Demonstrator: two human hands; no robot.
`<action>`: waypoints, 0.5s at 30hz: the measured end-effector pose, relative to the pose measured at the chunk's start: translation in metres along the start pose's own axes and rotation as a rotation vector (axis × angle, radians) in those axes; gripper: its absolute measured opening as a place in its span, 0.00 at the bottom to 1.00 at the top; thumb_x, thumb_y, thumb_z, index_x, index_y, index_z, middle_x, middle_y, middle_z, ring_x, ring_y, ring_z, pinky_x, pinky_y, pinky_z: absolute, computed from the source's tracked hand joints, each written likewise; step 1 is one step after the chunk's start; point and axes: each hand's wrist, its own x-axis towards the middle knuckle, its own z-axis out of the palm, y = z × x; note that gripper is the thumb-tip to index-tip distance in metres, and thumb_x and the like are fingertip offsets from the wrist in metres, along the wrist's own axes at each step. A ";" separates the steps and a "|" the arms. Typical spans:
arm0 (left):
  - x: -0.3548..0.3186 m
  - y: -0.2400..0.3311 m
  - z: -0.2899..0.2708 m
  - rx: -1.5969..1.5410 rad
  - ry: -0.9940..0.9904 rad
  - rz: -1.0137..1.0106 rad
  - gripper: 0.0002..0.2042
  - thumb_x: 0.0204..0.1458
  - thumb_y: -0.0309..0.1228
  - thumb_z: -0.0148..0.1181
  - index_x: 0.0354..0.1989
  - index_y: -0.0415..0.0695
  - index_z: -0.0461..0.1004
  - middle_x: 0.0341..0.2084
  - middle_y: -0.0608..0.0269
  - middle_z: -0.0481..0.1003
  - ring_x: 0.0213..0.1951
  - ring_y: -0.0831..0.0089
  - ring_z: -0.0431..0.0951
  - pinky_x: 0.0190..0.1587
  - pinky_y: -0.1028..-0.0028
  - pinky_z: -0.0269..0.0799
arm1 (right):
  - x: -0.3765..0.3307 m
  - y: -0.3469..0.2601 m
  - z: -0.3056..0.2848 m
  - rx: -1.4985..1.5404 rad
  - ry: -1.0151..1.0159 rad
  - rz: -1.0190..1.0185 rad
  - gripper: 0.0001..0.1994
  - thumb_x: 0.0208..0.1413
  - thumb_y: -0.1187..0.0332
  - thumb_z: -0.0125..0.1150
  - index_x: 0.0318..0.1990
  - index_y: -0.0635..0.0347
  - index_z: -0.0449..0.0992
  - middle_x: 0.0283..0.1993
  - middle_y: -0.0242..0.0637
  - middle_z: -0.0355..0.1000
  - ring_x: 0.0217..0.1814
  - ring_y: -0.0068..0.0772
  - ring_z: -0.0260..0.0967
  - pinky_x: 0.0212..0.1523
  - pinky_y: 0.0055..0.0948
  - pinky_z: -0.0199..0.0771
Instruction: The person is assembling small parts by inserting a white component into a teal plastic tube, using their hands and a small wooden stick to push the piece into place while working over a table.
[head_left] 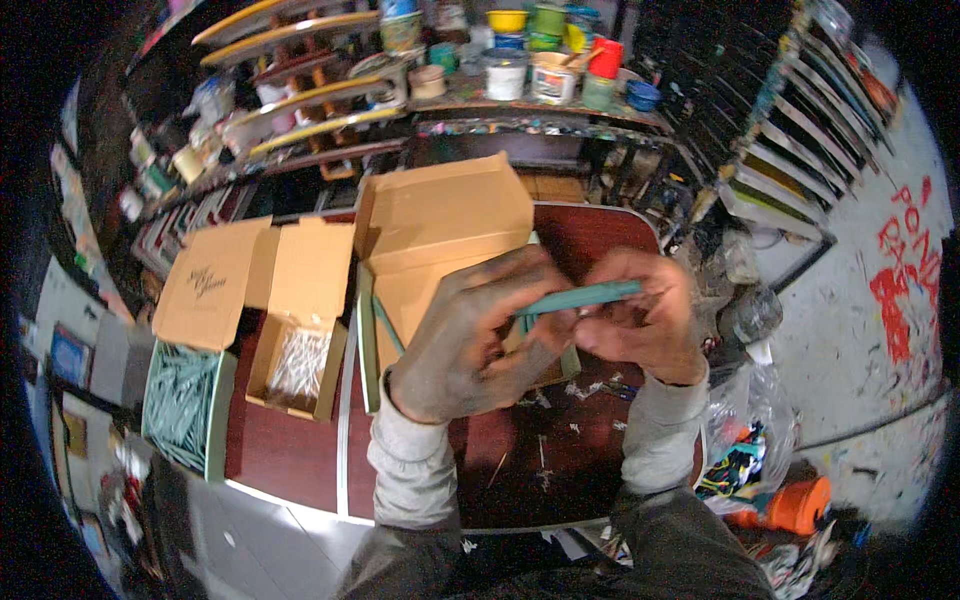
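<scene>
In front of me, over a cardboard box, I hold a slim green pen-shaped stick (590, 296) with both hands. My left hand (465, 340) closes its thumb and fingers round one end. My right hand (650, 315) pinches the other end with the fingertips; motion blurs it somewhat. The open cardboard box (445, 205) behind my left hand has its lid up, and another green stick (387, 325) lies inside. Further left stand a small open box of thin white pieces (300, 362) and an open box packed with green sticks (185, 405).
The boxes stand on a dark red table (285, 455) with white scraps scattered near its front. A clear bag of coloured bits (745, 450) and an orange container (800, 503) are at the right. Behind is a shelf (450, 115) with paint tubs; a slatted rack (790, 150) stands far right.
</scene>
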 end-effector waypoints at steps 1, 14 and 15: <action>-0.003 0.004 0.007 -0.057 0.065 -0.017 0.07 0.47 0.23 0.61 0.35 0.39 0.75 0.30 0.53 0.71 0.30 0.53 0.74 0.32 0.62 0.69 | -0.002 -0.003 -0.001 0.064 -0.017 0.008 0.16 0.46 0.79 0.75 0.42 0.59 0.75 0.39 0.32 0.77 0.43 0.26 0.77 0.44 0.26 0.79; -0.001 0.017 -0.002 0.158 0.148 -0.077 0.04 0.51 0.26 0.61 0.29 0.39 0.76 0.23 0.62 0.70 0.21 0.75 0.63 0.23 0.75 0.57 | -0.002 0.003 0.015 0.144 -0.076 -0.137 0.07 0.61 0.72 0.61 0.44 0.63 0.75 0.38 0.37 0.78 0.42 0.28 0.77 0.44 0.26 0.76; -0.001 0.018 -0.002 0.167 0.144 -0.078 0.04 0.51 0.26 0.61 0.29 0.39 0.76 0.23 0.62 0.70 0.21 0.75 0.64 0.24 0.75 0.57 | -0.001 0.004 0.015 0.150 -0.076 -0.144 0.07 0.61 0.72 0.61 0.44 0.63 0.75 0.38 0.37 0.78 0.42 0.27 0.77 0.43 0.26 0.76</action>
